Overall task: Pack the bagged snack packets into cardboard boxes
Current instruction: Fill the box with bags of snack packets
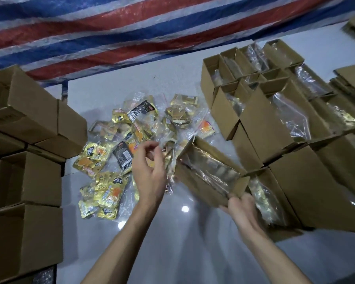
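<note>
Right grip (242, 210) clasps the near end of an open brown cardboard box (195, 187) already holding bagged gold snack packets (211, 171), many filled boxes (262, 124) beyond it, my curled left grip (150, 171), whether pinching plastic I cannot tell, beside the heap (103, 158) left unpacked.

Box held at frame centre
Right hand (242, 212) grips the tilted cardboard box (195, 187) (bag inside); left hand (150, 173) over loose snack bags (103, 160).

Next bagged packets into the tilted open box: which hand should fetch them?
Left. The left hand is right beside the pile of bagged packets, while the right hand holds the open box by its near end.
</note>
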Demonstrator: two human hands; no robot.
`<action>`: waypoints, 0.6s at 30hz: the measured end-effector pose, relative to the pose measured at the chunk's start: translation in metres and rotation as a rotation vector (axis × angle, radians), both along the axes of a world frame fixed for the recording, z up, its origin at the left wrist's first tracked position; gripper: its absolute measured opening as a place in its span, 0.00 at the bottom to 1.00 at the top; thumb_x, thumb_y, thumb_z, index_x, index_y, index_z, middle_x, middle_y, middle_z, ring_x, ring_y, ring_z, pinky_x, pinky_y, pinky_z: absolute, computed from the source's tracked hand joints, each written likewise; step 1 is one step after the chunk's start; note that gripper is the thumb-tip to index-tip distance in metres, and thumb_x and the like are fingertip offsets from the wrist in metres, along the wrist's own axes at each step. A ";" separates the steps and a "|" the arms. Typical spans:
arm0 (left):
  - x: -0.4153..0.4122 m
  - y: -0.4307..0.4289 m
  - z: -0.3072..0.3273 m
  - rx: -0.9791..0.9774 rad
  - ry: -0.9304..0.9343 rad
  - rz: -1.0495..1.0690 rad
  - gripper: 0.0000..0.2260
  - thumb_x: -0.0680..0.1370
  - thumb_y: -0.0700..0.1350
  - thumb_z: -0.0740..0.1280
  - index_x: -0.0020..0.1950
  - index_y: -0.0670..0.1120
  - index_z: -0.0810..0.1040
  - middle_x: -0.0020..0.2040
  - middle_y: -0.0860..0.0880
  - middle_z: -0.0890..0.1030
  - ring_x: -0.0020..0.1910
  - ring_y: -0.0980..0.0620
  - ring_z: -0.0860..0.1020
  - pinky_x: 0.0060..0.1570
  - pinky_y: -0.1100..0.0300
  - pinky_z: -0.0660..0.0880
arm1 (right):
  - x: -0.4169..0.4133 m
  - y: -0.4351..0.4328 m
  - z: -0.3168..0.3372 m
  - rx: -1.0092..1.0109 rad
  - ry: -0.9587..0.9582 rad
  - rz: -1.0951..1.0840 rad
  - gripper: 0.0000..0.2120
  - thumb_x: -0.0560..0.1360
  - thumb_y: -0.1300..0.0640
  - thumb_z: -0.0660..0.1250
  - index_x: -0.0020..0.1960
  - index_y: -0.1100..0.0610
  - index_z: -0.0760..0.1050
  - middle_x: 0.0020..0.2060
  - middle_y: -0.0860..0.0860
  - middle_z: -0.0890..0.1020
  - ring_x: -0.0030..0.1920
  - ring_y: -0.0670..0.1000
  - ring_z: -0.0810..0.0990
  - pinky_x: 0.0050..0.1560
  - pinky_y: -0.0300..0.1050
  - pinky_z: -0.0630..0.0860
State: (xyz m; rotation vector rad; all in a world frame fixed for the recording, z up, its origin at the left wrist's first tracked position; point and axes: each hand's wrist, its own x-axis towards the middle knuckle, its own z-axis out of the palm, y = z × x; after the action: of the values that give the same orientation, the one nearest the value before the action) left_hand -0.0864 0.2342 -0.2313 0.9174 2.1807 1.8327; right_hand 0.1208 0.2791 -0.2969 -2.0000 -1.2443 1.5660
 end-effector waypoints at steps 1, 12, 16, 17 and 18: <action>-0.005 0.006 -0.006 0.026 -0.054 0.057 0.04 0.79 0.44 0.63 0.51 0.51 0.76 0.44 0.58 0.78 0.44 0.56 0.76 0.44 0.65 0.71 | -0.002 0.006 0.005 0.010 0.032 -0.062 0.09 0.81 0.57 0.60 0.48 0.57 0.78 0.43 0.51 0.85 0.37 0.50 0.87 0.49 0.52 0.83; 0.009 0.086 -0.140 -0.888 0.092 -0.456 0.11 0.77 0.40 0.64 0.59 0.44 0.75 0.57 0.45 0.79 0.55 0.46 0.78 0.58 0.46 0.76 | -0.031 0.021 0.045 -0.002 0.112 -0.370 0.16 0.84 0.60 0.59 0.36 0.54 0.70 0.36 0.45 0.74 0.28 0.44 0.82 0.36 0.42 0.81; 0.025 0.115 -0.167 -1.011 0.328 -0.569 0.18 0.77 0.46 0.65 0.65 0.42 0.70 0.61 0.42 0.74 0.59 0.43 0.73 0.61 0.49 0.73 | -0.037 0.019 0.044 -0.039 0.141 -0.375 0.12 0.82 0.62 0.57 0.41 0.55 0.71 0.42 0.49 0.81 0.33 0.41 0.84 0.29 0.27 0.73; 0.027 0.119 -0.173 -1.028 0.368 -0.600 0.21 0.77 0.47 0.64 0.69 0.43 0.68 0.65 0.42 0.72 0.64 0.43 0.71 0.66 0.49 0.69 | -0.038 0.020 0.046 -0.029 0.131 -0.375 0.11 0.81 0.62 0.57 0.42 0.55 0.72 0.42 0.50 0.83 0.34 0.42 0.85 0.31 0.27 0.74; 0.028 0.124 -0.178 -1.040 0.440 -0.644 0.25 0.78 0.49 0.64 0.73 0.44 0.65 0.69 0.42 0.70 0.69 0.43 0.68 0.70 0.48 0.64 | -0.038 0.022 0.044 -0.003 0.129 -0.384 0.09 0.80 0.61 0.58 0.44 0.54 0.74 0.43 0.51 0.84 0.37 0.45 0.86 0.35 0.31 0.76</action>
State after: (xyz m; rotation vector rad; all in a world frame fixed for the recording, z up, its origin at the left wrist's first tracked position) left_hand -0.0579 0.3577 -0.4098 1.5053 2.1812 0.1351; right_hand 0.0826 0.3015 -0.2525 -1.9601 -0.7539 1.4754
